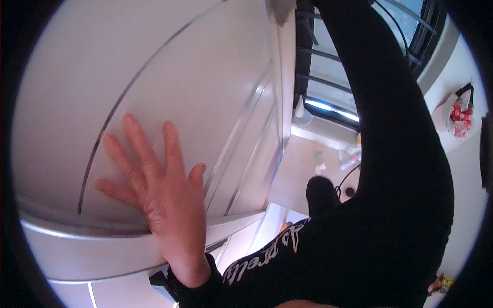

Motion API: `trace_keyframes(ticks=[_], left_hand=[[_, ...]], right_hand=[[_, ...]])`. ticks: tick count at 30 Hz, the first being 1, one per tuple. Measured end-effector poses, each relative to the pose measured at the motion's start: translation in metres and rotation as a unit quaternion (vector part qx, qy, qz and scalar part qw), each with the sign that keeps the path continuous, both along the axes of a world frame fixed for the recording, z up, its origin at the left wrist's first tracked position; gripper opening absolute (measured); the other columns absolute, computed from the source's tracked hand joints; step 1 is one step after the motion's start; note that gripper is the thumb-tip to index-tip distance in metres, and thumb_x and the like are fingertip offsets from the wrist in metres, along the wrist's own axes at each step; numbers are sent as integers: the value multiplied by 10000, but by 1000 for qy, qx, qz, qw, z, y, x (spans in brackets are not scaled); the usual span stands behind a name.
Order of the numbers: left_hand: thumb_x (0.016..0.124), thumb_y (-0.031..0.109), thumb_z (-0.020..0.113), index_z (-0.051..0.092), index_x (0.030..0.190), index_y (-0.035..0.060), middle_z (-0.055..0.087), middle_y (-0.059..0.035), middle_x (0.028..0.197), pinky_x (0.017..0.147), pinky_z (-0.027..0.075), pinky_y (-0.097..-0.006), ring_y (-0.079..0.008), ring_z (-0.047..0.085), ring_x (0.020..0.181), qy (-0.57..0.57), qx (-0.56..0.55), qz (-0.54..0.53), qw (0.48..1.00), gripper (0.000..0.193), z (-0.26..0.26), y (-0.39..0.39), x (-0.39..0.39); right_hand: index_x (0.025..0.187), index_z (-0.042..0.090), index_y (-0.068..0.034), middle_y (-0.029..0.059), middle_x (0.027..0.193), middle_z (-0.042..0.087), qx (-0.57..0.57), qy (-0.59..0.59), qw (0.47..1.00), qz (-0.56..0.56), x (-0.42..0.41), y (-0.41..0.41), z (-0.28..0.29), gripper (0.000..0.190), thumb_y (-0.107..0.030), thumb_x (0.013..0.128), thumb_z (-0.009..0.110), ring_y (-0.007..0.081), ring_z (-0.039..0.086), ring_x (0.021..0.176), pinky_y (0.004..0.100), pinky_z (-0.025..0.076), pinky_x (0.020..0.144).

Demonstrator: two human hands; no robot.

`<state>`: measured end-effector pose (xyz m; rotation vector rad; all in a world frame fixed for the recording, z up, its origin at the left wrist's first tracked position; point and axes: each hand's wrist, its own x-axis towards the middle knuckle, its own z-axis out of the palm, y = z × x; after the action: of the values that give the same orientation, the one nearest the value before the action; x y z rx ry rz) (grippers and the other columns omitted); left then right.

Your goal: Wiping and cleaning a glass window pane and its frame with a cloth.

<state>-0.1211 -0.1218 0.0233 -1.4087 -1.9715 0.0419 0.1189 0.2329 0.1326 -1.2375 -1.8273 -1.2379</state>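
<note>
My left hand (165, 184) lies with its fingers spread and its back towards me, against a large smooth white panel (200, 77). Nothing shows between its fingers. A thin dark curved line (131, 82) runs across the panel beside the fingertips. Around the left wrist sits a black device (163, 283) on a strap, at the end of a black sleeve. My right arm (389, 96) reaches up in a black sleeve and leaves the picture at the top, so the right hand is out of view. A blurred grey-brown thing (283, 11) touches the panel's far edge; what it is cannot be told.
Pale ribbed trim (246, 127) runs along the panel's right side. Behind the arm is a window with dark bars (325, 54). Below it, a light tabletop (294, 165) holds small items and a cable. At right, a white container (443, 115) holds red wrapped items.
</note>
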Motion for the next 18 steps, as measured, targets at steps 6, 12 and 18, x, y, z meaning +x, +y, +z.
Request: trace_keyframes(ticks=[6, 12, 18], left_hand=[[762, 375, 695, 441, 1371, 311, 119, -50, 1562, 1093, 134, -659, -339, 81, 1433, -5, -18, -48, 999, 662, -19, 1, -7], [756, 249, 729, 504, 1333, 223, 199, -161, 1529, 1098, 158, -628, -411, 96, 1416, -184, 0, -260, 948, 620, -64, 4, 28], [816, 219, 650, 480, 1352, 167, 183, -186, 1529, 1089, 180, -612, -446, 77, 1409, -307, 72, -349, 882, 565, -124, 67, 84]], right_hand=[[930, 707, -81, 152, 922, 677, -87, -67, 993, -47, -4, 5, -59, 252, -247, 803, 565, 296, 637, 892, 403, 468, 802], [891, 724, -97, 145, 886, 689, -147, -102, 982, -61, 6, 10, -89, 241, -262, 788, 581, 298, 650, 860, 408, 476, 776], [822, 750, -228, 131, 896, 706, -79, -140, 986, 36, 36, 29, -117, 210, -377, 683, 701, 300, 657, 896, 417, 489, 767]])
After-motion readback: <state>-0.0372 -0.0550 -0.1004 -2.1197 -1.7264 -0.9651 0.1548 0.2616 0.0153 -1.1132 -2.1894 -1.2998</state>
